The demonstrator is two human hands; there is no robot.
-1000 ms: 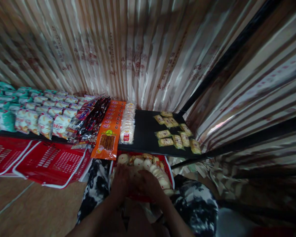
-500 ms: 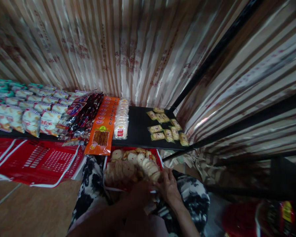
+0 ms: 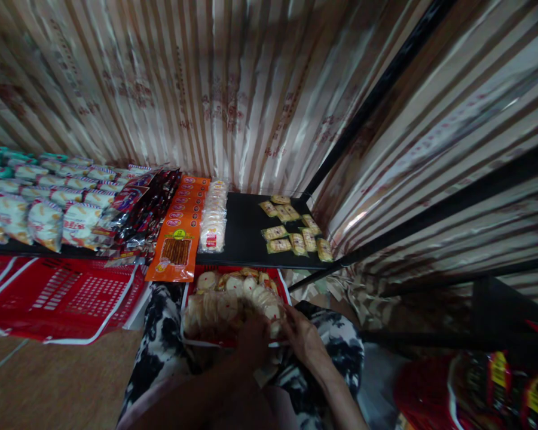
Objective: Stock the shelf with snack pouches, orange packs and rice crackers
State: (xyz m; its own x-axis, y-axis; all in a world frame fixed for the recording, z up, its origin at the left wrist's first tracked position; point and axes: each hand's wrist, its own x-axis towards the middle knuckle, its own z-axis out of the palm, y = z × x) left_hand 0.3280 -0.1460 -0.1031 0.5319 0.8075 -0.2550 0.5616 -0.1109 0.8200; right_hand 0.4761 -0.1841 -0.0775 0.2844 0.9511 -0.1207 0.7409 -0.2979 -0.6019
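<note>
We have the red basket (image 3: 284,285) between our knees, just below the near edge of the black shelf (image 3: 244,230). Round pale packs (image 3: 210,307) fill it in two rows, one left and one right, with colourful wrappers (image 3: 246,273) at the far side. Our left hand (image 3: 253,339) reaches over the near rim between the rows; it is dark and blurred, so we cannot tell whether it pinches anything. Our right hand (image 3: 307,334) is at the near right corner, fingers slightly bent beside the right row; we cannot tell whether they grip a pack. On the shelf, small yellow packs (image 3: 278,245) lie scattered at right, left of them a white row (image 3: 213,218), then an orange packet (image 3: 174,239) overhanging the near edge.
</note>
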